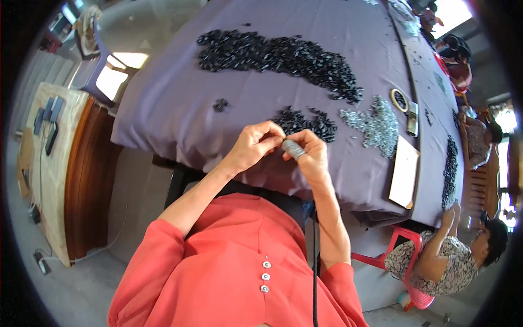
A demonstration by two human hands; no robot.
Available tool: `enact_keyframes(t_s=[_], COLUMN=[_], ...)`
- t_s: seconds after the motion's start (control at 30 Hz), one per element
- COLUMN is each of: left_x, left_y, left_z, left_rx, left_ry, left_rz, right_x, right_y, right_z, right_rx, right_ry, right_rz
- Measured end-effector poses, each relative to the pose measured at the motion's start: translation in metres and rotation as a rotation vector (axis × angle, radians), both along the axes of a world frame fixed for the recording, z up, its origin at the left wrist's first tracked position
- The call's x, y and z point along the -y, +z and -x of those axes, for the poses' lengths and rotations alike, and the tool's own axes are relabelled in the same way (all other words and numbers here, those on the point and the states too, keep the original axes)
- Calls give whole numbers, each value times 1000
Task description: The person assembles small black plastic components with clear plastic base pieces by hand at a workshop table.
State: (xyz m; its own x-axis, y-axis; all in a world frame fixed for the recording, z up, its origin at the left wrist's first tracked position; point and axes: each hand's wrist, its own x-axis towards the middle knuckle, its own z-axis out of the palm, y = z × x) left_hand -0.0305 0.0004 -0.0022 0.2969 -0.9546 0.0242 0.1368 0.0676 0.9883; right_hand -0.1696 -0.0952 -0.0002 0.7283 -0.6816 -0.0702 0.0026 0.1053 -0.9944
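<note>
My left hand (252,148) and my right hand (312,158) meet above the near edge of the cloth-covered table. Both are closed in a pinch, fingertips almost touching. What lies between them is too small to make out. A grey wrapping (293,149) shows around a finger of my right hand. Just beyond my fingers is a small heap of shiny black pieces (321,126). A long band of similar black pieces (278,57) stretches across the table farther back. To the right lies a spread of clear, glassy small pieces (376,124).
On the purple-grey tablecloth (163,103) at right are a tape roll (399,100), a small box (412,120) and a pale board (403,172). A person (455,256) on a red chair (417,291) reaches to the right edge. A wooden cabinet (90,180) stands left.
</note>
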Motion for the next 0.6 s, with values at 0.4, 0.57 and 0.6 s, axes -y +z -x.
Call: enact_keyframes(t_s=[0.4, 0.57, 0.6], left_x=[-1, -2, -2], left_y=[-10, -10, -11], left_z=[-5, -6, -7], left_rx=[-137, -184, -196], left_ry=[-38, -106, -144], left_rz=[33, 46, 62], right_x=[-1, 0, -1], right_y=[-4, -5, -5], right_z=[-2, -1, -2], right_rx=[105, 152, 152], right_ry=[15, 57, 60], right_rz=[-93, -82, -83])
